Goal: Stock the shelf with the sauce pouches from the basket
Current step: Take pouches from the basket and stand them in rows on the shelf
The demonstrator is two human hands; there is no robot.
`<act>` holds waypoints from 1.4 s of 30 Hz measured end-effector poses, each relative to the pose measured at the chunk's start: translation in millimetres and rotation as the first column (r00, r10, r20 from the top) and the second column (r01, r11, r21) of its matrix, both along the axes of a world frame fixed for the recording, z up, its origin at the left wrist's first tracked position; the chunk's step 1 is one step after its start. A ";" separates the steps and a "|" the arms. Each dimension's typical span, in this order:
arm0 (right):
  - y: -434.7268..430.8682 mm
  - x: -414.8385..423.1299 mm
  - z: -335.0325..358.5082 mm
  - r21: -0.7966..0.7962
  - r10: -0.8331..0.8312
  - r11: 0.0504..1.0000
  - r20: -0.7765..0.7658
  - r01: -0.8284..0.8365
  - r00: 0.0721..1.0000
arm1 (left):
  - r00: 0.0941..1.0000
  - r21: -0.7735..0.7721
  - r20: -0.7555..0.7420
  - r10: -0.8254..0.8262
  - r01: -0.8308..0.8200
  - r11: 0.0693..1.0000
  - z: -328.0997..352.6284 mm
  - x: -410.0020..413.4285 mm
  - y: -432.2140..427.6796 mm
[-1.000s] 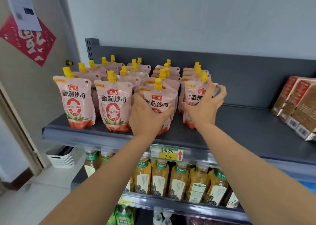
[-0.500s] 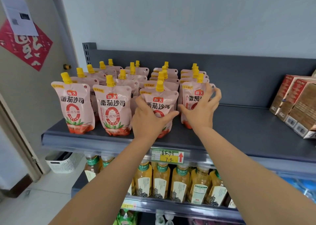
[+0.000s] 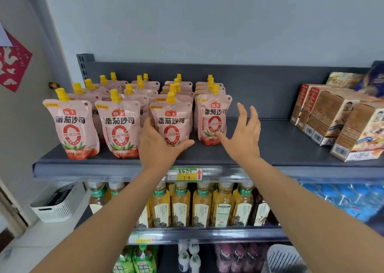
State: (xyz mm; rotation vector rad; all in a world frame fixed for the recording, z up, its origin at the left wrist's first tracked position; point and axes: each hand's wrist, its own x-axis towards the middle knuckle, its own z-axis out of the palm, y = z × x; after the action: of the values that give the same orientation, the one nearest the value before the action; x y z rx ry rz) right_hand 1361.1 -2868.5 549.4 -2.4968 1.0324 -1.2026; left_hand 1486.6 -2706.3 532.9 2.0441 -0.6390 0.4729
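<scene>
The sauce pouches [image 3: 171, 125] stand upright on the shelf [image 3: 270, 148], spouts up. Your left hand [image 3: 160, 146] cups the third front pouch loosely; your right hand [image 3: 243, 135], beside the fourth, is spread wide.

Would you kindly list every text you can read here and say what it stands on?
"海天": front sauce pouches
"番茄沙司": same pouches
"零添加酱": inside the pouches' red ring
"7.9": handwritten on the shelf price tag
"东方树叶": tea bottle neck labels
"SQU...": packet top right, cut off
Brown boxes: print too small to read
</scene>
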 end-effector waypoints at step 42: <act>-110.6 -423.8 -314.8 0.670 0.046 0.626 -0.542 0.399 0.839 | 0.736 0.728 -0.557 -0.384 0.656 0.200 -334.1 -359.6 -200.6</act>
State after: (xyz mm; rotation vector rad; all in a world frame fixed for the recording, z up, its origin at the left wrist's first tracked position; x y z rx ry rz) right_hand 937.3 -2979.2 234.7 -2.0122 1.5404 0.0274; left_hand 1127.0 -2906.9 198.7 2.5462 -1.6422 -0.7908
